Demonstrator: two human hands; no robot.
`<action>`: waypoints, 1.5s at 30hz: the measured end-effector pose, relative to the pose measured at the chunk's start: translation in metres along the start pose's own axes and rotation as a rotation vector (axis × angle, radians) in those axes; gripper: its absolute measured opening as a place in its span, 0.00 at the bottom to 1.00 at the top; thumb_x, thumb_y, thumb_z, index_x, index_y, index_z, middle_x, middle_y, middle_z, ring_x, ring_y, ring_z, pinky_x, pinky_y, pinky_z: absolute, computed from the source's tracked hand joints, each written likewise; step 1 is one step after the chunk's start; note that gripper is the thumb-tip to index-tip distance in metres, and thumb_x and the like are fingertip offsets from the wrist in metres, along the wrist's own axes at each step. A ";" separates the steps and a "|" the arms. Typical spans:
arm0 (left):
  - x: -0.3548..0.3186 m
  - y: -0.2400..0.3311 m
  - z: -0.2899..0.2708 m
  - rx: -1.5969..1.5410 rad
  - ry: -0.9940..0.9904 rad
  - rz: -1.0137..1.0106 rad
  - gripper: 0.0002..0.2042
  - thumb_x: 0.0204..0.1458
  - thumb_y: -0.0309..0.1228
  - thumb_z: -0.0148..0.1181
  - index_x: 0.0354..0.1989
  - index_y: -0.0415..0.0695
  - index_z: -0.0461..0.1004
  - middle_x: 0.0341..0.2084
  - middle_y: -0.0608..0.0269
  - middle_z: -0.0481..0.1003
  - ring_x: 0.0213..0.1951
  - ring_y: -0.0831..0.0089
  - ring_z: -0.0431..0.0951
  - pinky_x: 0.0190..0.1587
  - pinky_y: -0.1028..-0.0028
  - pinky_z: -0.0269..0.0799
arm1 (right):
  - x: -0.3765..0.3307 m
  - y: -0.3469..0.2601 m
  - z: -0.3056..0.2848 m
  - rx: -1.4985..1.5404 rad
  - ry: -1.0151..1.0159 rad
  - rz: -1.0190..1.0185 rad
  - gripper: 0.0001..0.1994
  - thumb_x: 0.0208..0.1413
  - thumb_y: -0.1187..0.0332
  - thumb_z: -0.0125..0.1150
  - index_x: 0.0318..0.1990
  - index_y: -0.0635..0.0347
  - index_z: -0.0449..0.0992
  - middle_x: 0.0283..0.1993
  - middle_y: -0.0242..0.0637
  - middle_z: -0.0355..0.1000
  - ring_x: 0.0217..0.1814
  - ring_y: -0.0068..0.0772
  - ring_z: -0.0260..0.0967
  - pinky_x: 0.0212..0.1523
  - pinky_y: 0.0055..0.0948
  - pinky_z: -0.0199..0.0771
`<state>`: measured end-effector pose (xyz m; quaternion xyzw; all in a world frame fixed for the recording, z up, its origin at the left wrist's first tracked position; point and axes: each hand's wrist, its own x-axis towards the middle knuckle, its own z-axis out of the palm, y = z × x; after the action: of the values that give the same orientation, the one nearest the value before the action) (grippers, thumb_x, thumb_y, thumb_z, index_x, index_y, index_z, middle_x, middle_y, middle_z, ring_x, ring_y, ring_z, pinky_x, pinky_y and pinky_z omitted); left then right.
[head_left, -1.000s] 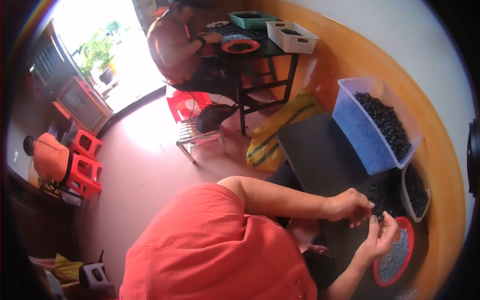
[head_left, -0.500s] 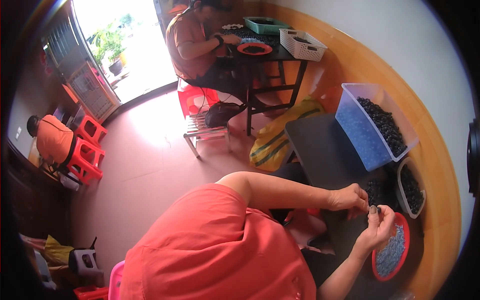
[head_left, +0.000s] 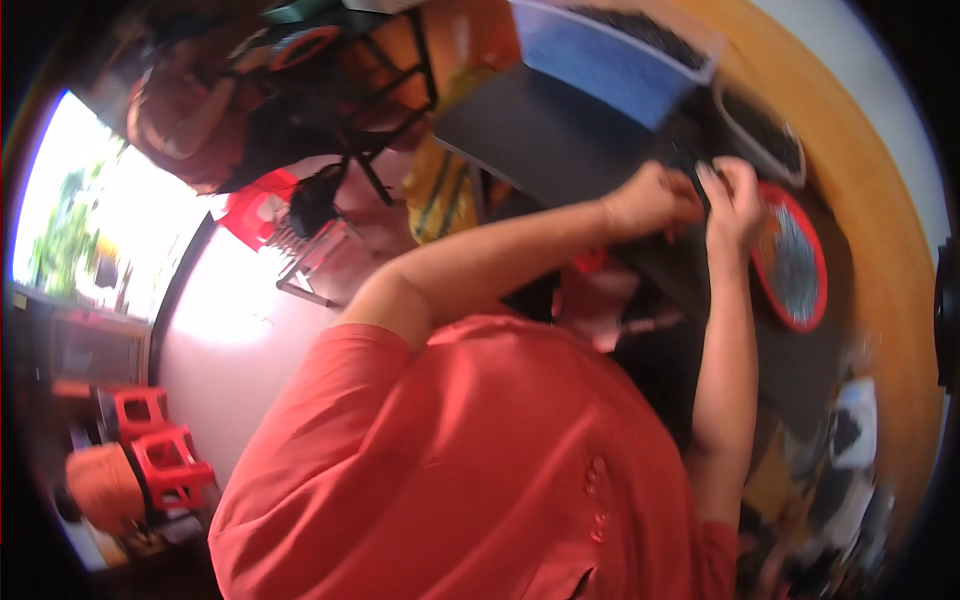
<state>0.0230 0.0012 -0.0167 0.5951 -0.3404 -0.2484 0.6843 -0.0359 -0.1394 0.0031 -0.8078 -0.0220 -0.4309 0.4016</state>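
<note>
Over the dark table [head_left: 550,140], my two hands meet with their fingertips close together. My right hand [head_left: 735,205] is closed in a pinch on a small black piece [head_left: 699,188], blurred by motion. Right beside it, my left hand [head_left: 650,203] has its fingers curled in; what they hold, if anything, is hidden. A red oval plate [head_left: 822,268] of small silvery-blue pieces [head_left: 795,260] lies to the right of my right hand. Beyond the hands stand a clear bluish bin [head_left: 600,75] of black pieces and a smaller pale tub [head_left: 765,158] with dark contents.
A co-worker [head_left: 185,115] sits at another table at the far left, near a metal-framed stool [head_left: 305,265]. Another person in orange [head_left: 105,485] is beside red stools [head_left: 172,465]. A yellow sack [head_left: 440,195] rests by my table. Blurred clutter with a white item [head_left: 853,425] lies at lower right.
The whole view has swung, so the room appears rotated and the hands sit higher in the picture. My hands stay close together, and clutter at the lower right has come into view.
</note>
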 end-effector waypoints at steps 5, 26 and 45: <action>0.005 0.003 0.001 -0.010 -0.036 -0.016 0.06 0.51 0.26 0.64 0.34 0.36 0.79 0.21 0.61 0.77 0.21 0.75 0.76 0.27 0.78 0.72 | 0.004 0.012 -0.002 -0.111 0.061 -0.032 0.11 0.49 0.67 0.71 0.37 0.61 0.77 0.29 0.35 0.77 0.28 0.29 0.74 0.32 0.29 0.74; 0.001 0.008 0.001 0.085 -0.059 -0.056 0.06 0.51 0.25 0.63 0.34 0.35 0.79 0.23 0.62 0.78 0.23 0.76 0.77 0.31 0.77 0.74 | 0.001 0.004 -0.004 -0.225 0.013 -0.057 0.11 0.46 0.68 0.73 0.34 0.59 0.77 0.21 0.32 0.71 0.21 0.28 0.69 0.25 0.28 0.70; 0.004 0.004 0.005 0.100 -0.080 -0.051 0.06 0.50 0.26 0.64 0.31 0.35 0.79 0.21 0.62 0.76 0.23 0.77 0.76 0.27 0.77 0.75 | -0.001 0.012 -0.008 -0.247 -0.003 -0.002 0.10 0.47 0.71 0.73 0.36 0.60 0.78 0.20 0.31 0.71 0.22 0.23 0.67 0.25 0.26 0.68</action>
<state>0.0217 -0.0045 -0.0119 0.6265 -0.3642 -0.2721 0.6331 -0.0377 -0.1525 -0.0023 -0.8517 0.0297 -0.4296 0.2985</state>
